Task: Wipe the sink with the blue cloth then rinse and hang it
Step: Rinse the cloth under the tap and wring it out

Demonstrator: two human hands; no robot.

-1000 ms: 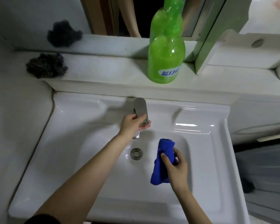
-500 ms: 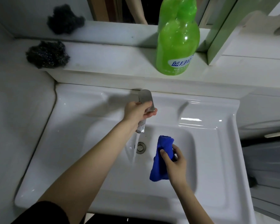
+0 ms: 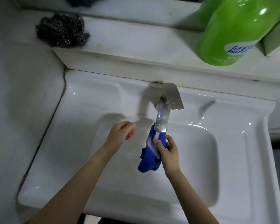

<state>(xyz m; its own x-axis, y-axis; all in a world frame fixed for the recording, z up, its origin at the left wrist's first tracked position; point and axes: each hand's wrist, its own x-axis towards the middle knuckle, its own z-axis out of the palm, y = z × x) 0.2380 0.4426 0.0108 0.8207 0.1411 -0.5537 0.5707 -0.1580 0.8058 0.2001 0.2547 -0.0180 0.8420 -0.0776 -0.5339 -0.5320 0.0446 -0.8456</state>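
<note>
One head-worn camera looks steeply down, close over the white sink and shelf.

A white sink seen from above. The right hand grips a bunched blue cloth under water running from a metal tap. The left hand hovers just beside it — loosely curled, blurred. On the shelf behind: a dark scouring pad and a green bottle.
</note>
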